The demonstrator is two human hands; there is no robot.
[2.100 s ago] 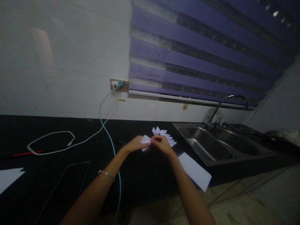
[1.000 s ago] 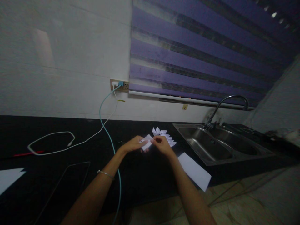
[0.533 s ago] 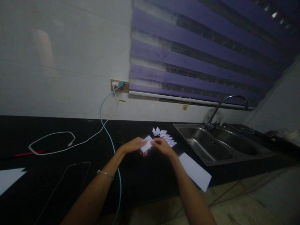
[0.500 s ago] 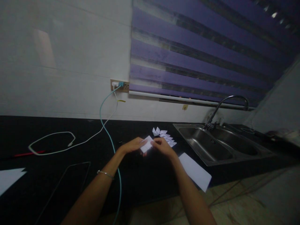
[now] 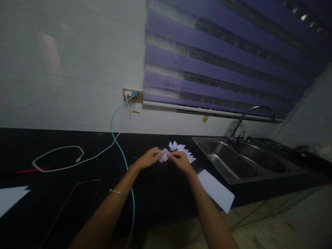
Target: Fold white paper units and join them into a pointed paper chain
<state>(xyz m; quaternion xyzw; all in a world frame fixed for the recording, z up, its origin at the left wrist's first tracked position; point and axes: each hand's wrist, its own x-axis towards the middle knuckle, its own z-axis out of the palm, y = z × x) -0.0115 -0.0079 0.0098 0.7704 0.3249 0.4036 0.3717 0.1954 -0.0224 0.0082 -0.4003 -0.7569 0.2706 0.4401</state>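
Observation:
Both my hands meet over the black counter (image 5: pixel 160 193) and pinch one small folded piece of white paper (image 5: pixel 164 154) between them. My left hand (image 5: pixel 148 159) holds its left side with fingers closed; a thin bracelet is on that wrist. My right hand (image 5: pixel 180 161) grips the right side, fingers curled. Just behind the hands lies a small pile of folded white paper pieces (image 5: pixel 182 150). A flat white sheet (image 5: pixel 215 190) lies at the counter's front edge to the right of my right forearm.
A steel sink (image 5: pixel 241 162) with a curved tap (image 5: pixel 255 112) is set into the counter on the right. A teal cable (image 5: pixel 121 152) and a white cable (image 5: pixel 59 157) run from a wall socket (image 5: pixel 132 94). A dark phone (image 5: pixel 77 197), a red pen (image 5: pixel 29 170) and another white sheet (image 5: pixel 11 195) lie left.
The folded paper between my fingers has been worked smaller and turned; both hands have shifted slightly away from me, toward the pile of folded pieces.

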